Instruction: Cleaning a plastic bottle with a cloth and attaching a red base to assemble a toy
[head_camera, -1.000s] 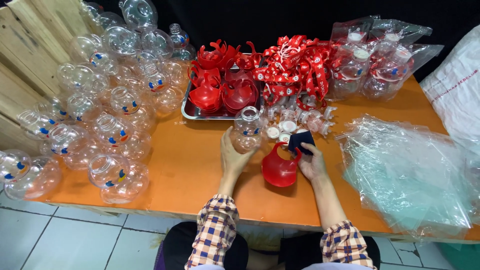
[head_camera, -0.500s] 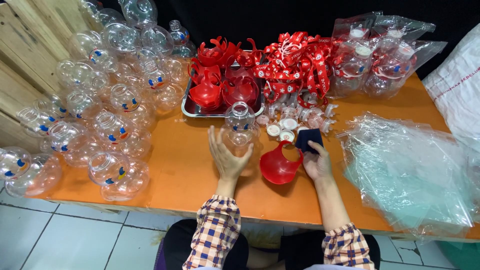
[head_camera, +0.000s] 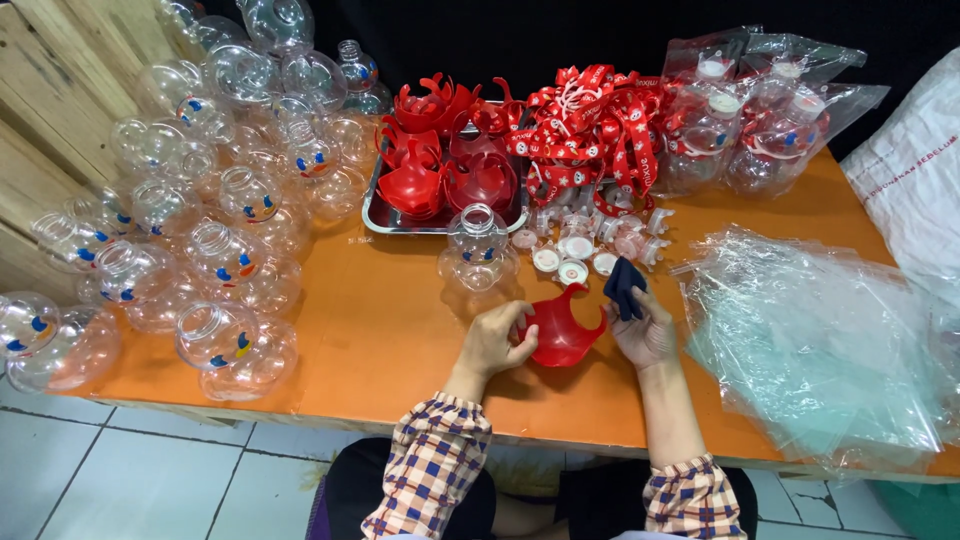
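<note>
My left hand (head_camera: 495, 340) grips the left rim of a red plastic bowl-shaped piece (head_camera: 560, 330) lying on the orange table (head_camera: 380, 330). My right hand (head_camera: 645, 330) touches the piece's right side and holds a dark blue cloth (head_camera: 624, 287) between its fingers. A clear plastic bottle (head_camera: 480, 250) stands upright on the table just beyond the red piece, apart from both hands. Small white and clear caps (head_camera: 575, 265) lie scattered behind the cloth.
A metal tray (head_camera: 372, 216) holds more red pieces (head_camera: 440, 170). Red printed ribbons (head_camera: 590, 130) lie behind it. Several clear bottles (head_camera: 200, 250) pile up at the left. Bagged bottles (head_camera: 760, 120) stand at the back right, loose clear plastic bags (head_camera: 810, 340) at the right.
My left hand set the clear bottle down upright on the table, let it go, and came back to take the red piece's left rim. My right hand stayed by the red piece with the cloth.
</note>
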